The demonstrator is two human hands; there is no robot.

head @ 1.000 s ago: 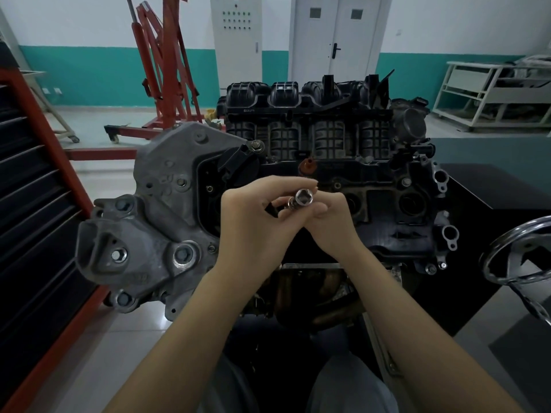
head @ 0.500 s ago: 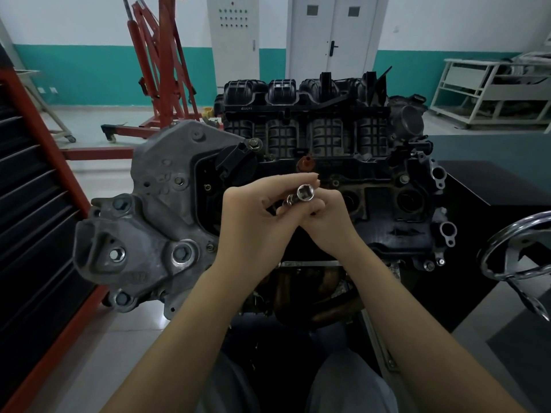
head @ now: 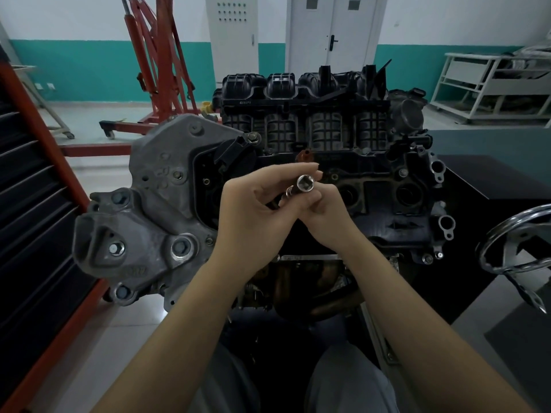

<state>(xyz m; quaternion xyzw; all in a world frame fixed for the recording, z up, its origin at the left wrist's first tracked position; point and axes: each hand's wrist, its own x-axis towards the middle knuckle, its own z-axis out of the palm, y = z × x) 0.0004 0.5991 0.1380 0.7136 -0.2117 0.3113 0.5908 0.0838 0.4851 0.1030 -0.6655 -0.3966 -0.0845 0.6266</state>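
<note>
Two grips, left grip [head: 256, 216] and right grip [head: 323, 217], pinch a small steel socket [head: 305, 183] at 12 o'clock above the wrists, before the engine [head: 328, 135]; light, rigid and probably slick, it is best held round its barrel.

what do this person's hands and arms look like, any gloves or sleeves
Both are bare: the left hand and right hand wear no gloves, and no ring, watch or bracelet shows. The forearms are uncovered down to the frame's edge, so no sleeve is in view.
</note>
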